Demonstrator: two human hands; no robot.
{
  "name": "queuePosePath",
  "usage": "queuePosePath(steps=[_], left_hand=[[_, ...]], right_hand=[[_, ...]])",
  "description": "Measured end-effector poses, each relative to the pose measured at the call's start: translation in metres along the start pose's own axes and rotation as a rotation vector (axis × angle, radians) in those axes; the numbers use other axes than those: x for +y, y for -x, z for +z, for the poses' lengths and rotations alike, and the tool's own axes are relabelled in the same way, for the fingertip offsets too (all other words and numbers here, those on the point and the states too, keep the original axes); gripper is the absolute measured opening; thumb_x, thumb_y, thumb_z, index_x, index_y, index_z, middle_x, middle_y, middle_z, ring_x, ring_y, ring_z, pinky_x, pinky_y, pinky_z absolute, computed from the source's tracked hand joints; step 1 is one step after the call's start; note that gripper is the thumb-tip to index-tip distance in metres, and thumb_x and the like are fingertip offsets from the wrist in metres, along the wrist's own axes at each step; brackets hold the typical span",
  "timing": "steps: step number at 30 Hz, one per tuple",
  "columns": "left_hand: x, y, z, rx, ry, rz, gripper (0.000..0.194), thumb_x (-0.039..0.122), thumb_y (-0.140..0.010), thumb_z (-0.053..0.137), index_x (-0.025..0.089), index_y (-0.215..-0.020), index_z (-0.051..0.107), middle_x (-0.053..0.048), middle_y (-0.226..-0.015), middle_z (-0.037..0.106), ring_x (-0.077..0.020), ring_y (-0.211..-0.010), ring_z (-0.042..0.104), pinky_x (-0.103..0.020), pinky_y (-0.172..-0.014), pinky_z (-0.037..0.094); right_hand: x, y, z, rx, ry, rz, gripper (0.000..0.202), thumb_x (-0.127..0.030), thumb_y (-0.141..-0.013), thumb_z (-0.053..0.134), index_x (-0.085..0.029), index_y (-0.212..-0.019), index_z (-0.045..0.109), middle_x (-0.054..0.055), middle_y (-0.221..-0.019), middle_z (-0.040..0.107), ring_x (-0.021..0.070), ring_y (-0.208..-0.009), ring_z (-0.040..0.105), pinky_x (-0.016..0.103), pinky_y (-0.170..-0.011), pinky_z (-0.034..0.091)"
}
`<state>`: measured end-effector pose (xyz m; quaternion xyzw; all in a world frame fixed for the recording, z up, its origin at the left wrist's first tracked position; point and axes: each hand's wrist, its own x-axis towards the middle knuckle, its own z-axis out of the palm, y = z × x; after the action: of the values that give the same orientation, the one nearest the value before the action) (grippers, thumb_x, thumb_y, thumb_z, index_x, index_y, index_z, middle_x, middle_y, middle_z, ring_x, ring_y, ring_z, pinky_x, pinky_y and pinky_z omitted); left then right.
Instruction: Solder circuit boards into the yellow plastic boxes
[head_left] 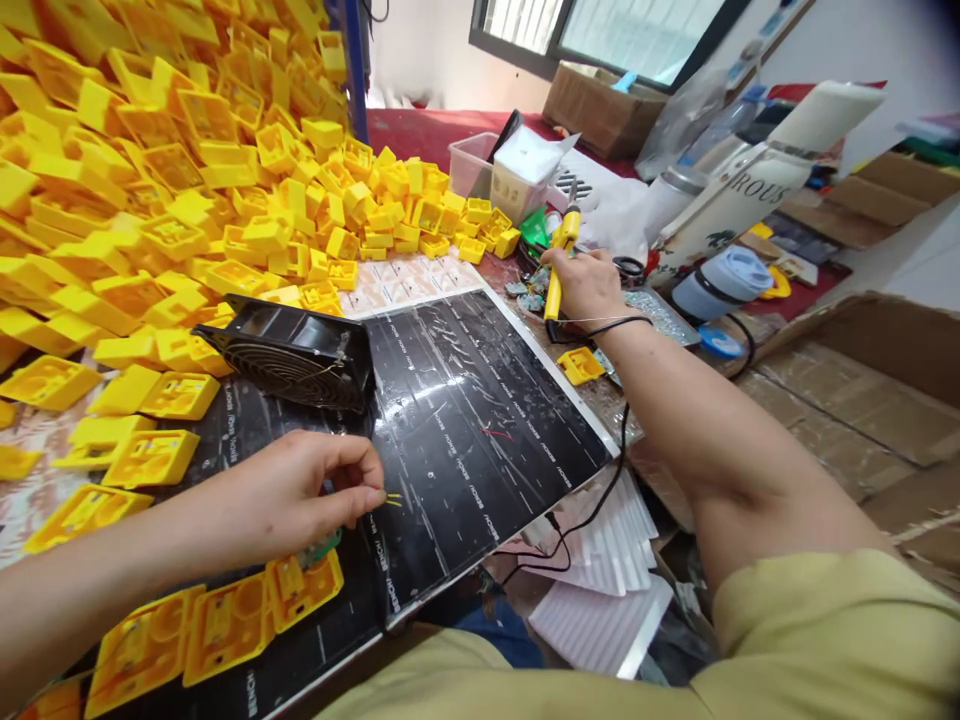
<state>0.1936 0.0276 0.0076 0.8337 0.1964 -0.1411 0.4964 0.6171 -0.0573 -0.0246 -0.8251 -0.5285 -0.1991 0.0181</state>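
Note:
My left hand [337, 485] is over the black board [480, 400], thumb and forefinger pinched on thin yellow wires [393, 499]. Just beneath that hand, a bit of green circuit board [321, 550] shows at the yellow housings [229, 625] in the lower left. Farther off, beyond the board's right edge, my right hand [589, 285] is wrapped round a yellow soldering iron [566, 235], which has a dark cable at its lower end. A black fan [292, 355] stands on the board, behind my left hand.
Yellow plastic housings [187, 170] are heaped high at the left and back. A single yellow housing [580, 366] lies right of the board. At the right are a white flask [757, 180], a blue-grey cup [724, 285] and cardboard boxes [840, 400]. A black cable [624, 440] hangs over the board's right corner.

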Motion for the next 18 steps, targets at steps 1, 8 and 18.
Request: queuePosePath(steps=[1,8,18], left_hand=[[0.001,0.001,0.001,-0.005,-0.014,-0.003,0.027,0.043,-0.085,0.055,0.018,-0.073,0.058,0.002,-0.064,0.054,-0.0102,-0.058,0.045,-0.02,-0.052,0.036],[0.001,0.003,0.003,-0.039,-0.075,0.031,0.024,0.038,-0.084,0.048,0.019,-0.071,0.056,0.002,-0.059,0.052,-0.0108,-0.054,0.044,-0.022,-0.051,0.034],[0.003,-0.014,0.01,-0.061,-0.152,0.134,0.019,0.03,-0.085,0.049,0.02,-0.072,0.057,0.001,-0.066,0.061,-0.0109,-0.061,0.052,-0.022,-0.059,0.036]], right_hand=[[-0.001,-0.007,0.004,-0.005,0.021,-0.004,0.038,-0.043,-0.097,0.061,-0.016,-0.123,0.059,0.009,-0.121,0.062,0.0213,-0.107,0.062,0.045,-0.094,0.055],[0.007,-0.026,0.016,-0.065,0.108,-0.07,0.038,-0.046,-0.097,0.06,-0.016,-0.119,0.06,0.008,-0.116,0.062,0.021,-0.105,0.061,0.046,-0.095,0.053],[0.007,-0.021,0.012,-0.091,0.101,-0.175,0.027,-0.029,-0.102,0.044,-0.016,-0.118,0.061,0.01,-0.1,0.064,0.0223,-0.103,0.059,0.05,-0.106,0.04]])
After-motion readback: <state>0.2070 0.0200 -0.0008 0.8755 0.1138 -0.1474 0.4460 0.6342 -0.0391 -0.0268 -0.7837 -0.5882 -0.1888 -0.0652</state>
